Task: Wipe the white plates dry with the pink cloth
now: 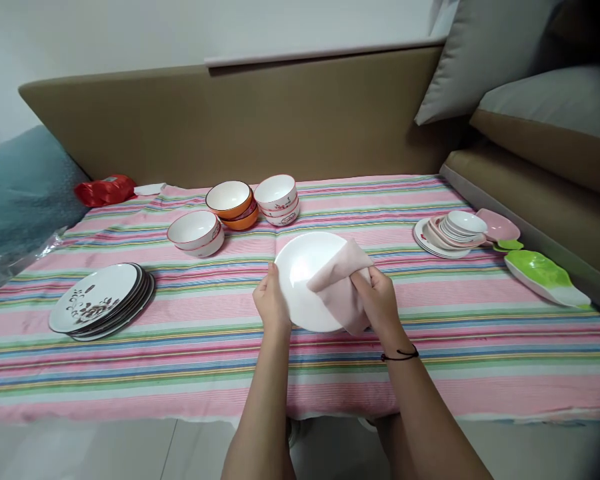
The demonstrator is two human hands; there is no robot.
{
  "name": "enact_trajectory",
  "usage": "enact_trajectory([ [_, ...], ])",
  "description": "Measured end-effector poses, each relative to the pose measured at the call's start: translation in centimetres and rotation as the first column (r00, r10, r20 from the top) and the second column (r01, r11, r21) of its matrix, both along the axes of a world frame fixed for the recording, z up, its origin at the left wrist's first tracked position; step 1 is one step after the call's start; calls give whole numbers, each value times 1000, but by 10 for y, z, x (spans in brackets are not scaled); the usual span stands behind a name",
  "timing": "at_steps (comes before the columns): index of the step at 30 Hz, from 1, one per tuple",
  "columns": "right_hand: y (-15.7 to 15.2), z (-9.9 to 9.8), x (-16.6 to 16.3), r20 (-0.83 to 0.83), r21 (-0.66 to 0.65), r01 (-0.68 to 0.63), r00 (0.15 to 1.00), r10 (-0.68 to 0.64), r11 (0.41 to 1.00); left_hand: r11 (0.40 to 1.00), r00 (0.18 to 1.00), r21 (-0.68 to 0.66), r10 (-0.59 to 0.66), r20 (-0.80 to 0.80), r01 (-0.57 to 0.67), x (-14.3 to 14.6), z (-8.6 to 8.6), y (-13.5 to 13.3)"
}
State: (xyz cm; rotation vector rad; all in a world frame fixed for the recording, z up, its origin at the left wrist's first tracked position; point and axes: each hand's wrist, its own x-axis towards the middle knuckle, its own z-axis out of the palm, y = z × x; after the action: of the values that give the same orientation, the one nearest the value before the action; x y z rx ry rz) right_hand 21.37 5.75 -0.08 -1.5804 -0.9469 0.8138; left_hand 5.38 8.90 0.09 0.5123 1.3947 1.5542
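A plain white plate [303,273] is held tilted above the striped cloth in the middle of the view. My left hand [271,301] grips the plate's left rim, fingers curled round its edge. My right hand [377,300] is closed on a pale pink cloth [341,283] that lies over the plate's right side and covers part of its face. A thin dark band sits on my right wrist.
A stack of flower-patterned plates [100,301] lies at the left. White and orange bowls [230,200] stand behind the plate. Small dishes [455,230], a pink dish and green leaf-shaped dishes [545,275] sit at the right. A red packet [105,189] lies far left.
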Motion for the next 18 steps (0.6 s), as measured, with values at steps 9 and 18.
enact_trajectory([
  [9,4,-3,2,108,52,28,994,-33,998,1000,999,-18,-27,-43,26,-3,6,0],
  [18,3,-5,4,139,32,-20,990,15,999,981,988,-123,-141,58,147,-11,4,-1],
])
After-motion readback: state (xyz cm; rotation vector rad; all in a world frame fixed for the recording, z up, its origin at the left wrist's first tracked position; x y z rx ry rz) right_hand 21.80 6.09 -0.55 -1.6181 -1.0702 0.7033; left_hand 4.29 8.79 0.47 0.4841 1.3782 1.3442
